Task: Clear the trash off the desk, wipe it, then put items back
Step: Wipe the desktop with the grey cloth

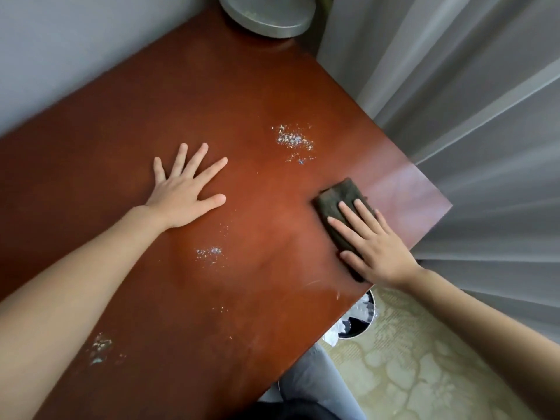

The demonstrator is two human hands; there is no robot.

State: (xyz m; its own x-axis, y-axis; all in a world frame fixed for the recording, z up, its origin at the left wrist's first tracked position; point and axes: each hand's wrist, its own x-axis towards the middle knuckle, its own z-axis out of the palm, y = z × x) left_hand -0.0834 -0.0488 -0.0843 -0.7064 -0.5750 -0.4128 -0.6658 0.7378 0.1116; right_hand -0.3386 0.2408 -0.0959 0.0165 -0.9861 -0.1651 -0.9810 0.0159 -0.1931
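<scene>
A reddish-brown wooden desk (188,95) fills most of the frame, its polished top catching a pale sheen near the right corner. A plain grey-white wall (60,47) runs behind it on the left. Sheer grey curtains (472,122) hang in long folds along the right, letting in soft daylight. A round grey metal base (266,16) stands at the desk's far edge. Below, the floor carries a pale green-and-cream patterned carpet (424,374).

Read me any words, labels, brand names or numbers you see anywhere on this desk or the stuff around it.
None: no readable text anywhere.
The desk, the cloth and the grey round base show no print.
The trash in the bin is too small to tell.
</scene>
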